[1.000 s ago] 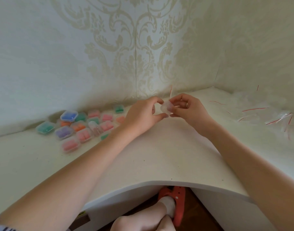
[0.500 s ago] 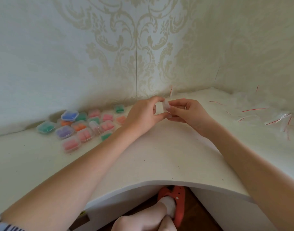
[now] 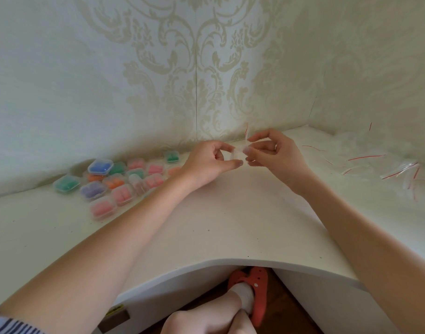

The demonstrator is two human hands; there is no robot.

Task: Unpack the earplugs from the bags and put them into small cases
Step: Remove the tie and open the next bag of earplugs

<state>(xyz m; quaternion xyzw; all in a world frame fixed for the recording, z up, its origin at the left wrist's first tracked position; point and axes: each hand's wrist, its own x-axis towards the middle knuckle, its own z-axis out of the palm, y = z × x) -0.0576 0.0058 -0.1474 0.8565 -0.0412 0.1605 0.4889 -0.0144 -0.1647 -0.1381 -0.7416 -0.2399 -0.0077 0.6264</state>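
Observation:
Above the back of the white corner desk (image 3: 230,225), both hands meet on a small clear plastic bag (image 3: 240,151) with a red strip standing up at its top. My left hand (image 3: 207,163) pinches the bag's left side between thumb and forefinger. My right hand (image 3: 276,154) pinches its right side with its fingertips. What the bag holds is too pale and blurred to tell. To the left lies a cluster of several small clear cases (image 3: 115,182) filled with pink, orange, green, blue and purple earplugs, lids down.
A heap of clear bags with red strips (image 3: 387,169) lies on the desk's right wing by the wall. Patterned walls close in the corner behind. Below the desk's curved front edge I see my knee and a foot in a red clog (image 3: 254,290).
The bag has turned from flat-on to nearly edge-on between my fingertips, and my right hand has lifted slightly and spread its fingers. The cases and the bag heap have not moved.

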